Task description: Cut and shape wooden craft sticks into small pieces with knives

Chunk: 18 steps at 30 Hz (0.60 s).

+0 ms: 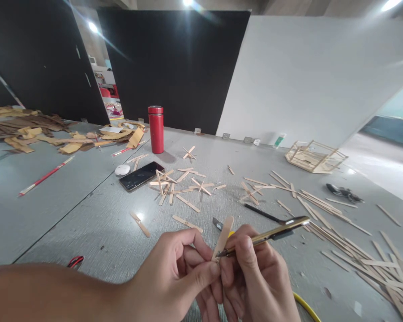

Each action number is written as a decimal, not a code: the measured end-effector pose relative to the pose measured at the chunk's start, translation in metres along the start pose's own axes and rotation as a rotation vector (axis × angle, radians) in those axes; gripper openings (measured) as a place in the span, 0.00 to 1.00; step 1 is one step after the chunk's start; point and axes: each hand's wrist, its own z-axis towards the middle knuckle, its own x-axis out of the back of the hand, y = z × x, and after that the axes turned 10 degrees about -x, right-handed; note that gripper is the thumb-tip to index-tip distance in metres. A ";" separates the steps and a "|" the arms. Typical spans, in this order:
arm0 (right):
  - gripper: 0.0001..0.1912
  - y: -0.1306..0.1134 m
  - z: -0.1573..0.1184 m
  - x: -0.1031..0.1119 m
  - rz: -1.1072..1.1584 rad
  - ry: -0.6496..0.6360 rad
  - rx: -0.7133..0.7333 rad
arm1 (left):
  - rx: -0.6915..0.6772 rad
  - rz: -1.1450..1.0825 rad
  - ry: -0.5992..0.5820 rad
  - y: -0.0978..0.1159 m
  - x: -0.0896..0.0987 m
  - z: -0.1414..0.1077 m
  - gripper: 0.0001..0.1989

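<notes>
My left hand (188, 268) pinches the lower end of a wooden craft stick (224, 235), which points up and slightly right. My right hand (258, 273) grips a shiny gold-and-black pen (270, 233), slanted with its tip against the stick near my left thumb. Both hands touch each other at the fingers. Whether the tip leaves a mark is too small to see. Just behind the hands, a utility knife (217, 223) with a bit of yellow shows, mostly hidden. A loose craft stick (187, 223) lies ahead of my left hand.
Crossed craft sticks (200, 186), a phone (141, 176), a white earbud case (122, 170) and a red flask (156, 130) stand or lie ahead. Many sticks (336, 239) spread rightward, below a wooden stick frame (314, 157). Cardboard scraps (30, 129) cover the far left.
</notes>
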 end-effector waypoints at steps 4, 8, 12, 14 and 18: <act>0.23 0.000 0.001 0.001 0.032 0.017 0.032 | -0.004 0.000 -0.008 0.000 0.001 0.000 0.20; 0.19 0.001 0.006 0.010 0.008 -0.049 0.118 | -0.028 0.004 -0.053 0.005 0.002 0.004 0.16; 0.18 -0.009 0.010 0.016 -0.060 0.058 0.268 | -0.054 0.011 0.000 0.011 0.001 0.007 0.14; 0.16 -0.019 0.011 0.016 -0.094 0.120 0.328 | -0.067 0.011 0.027 0.013 0.000 0.008 0.14; 0.11 -0.041 0.015 0.018 -0.229 0.188 0.430 | -0.081 0.021 0.004 0.014 -0.001 0.008 0.16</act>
